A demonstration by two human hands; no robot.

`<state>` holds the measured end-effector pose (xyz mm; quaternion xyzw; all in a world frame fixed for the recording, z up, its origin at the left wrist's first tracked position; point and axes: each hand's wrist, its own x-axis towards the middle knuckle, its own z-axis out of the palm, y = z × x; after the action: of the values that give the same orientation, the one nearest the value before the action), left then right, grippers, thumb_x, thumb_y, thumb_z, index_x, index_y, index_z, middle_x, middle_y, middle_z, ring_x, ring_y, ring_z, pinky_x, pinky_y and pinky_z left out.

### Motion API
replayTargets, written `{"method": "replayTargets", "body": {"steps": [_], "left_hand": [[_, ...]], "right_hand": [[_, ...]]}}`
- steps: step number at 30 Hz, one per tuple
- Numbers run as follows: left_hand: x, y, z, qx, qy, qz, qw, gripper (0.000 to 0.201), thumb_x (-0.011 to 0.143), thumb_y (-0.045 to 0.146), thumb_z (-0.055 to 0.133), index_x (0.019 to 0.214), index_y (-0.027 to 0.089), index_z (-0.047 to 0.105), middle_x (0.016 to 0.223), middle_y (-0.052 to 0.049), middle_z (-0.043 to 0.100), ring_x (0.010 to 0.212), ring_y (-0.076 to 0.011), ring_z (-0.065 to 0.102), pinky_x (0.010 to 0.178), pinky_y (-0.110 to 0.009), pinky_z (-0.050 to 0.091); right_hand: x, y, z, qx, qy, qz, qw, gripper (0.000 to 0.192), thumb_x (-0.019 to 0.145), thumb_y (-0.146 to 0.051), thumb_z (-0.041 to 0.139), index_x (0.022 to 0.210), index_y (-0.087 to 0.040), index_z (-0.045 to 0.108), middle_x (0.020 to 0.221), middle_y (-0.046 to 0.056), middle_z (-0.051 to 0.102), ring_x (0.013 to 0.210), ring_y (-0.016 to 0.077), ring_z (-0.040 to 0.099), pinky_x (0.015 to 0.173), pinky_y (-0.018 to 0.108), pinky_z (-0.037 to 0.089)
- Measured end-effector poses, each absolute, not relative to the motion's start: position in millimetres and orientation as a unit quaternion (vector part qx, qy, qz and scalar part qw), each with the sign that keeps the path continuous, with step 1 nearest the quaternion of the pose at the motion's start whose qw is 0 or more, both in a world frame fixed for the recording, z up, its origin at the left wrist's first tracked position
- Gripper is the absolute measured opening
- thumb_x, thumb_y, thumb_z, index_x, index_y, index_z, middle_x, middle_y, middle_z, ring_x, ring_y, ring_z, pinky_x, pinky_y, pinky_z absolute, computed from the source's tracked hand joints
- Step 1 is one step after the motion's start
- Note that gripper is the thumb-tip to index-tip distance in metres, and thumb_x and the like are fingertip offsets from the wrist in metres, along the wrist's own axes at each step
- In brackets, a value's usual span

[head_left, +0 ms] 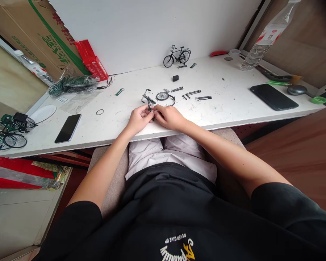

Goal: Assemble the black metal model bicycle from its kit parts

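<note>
The left hand has its grip pinched on a slim, black, rod-like part near the white, flat tabletop's front edge; whether the right hand clasps it, I cannot tell. The step looks like fingertip adjusting; the next move calls for steadiness.

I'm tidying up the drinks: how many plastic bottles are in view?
2: the left bottle, beside the cardboard box, and the right bottle, standing beyond the black phone.

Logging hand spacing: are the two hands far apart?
No, the left hand and right hand meet at a small dark part over the white table.
</note>
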<state>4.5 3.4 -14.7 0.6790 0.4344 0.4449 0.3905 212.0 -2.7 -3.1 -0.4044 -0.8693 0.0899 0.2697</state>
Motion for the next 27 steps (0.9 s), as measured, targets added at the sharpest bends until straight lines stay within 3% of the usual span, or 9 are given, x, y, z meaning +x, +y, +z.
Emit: {"method": "replayTargets", "body": {"steps": [27], "left_hand": [[4.6,2.7,-15.1,0.678,0.429,0.447,0.396,0.027,0.091,0.032,0.083,0.111,0.016,0.076,0.080,-0.003,0.074,0.066,-0.0144,0.073,0.067,-0.024,0.062]], "right_hand": [[211.3,-3.1,-2.6,-0.411,-0.868,0.092,0.262,0.041,0.113,-0.036,0.038,0.130,-0.015,0.068,0.101,0.015,0.083,0.085,0.0312,0.074,0.073,0.036,0.041]]}}
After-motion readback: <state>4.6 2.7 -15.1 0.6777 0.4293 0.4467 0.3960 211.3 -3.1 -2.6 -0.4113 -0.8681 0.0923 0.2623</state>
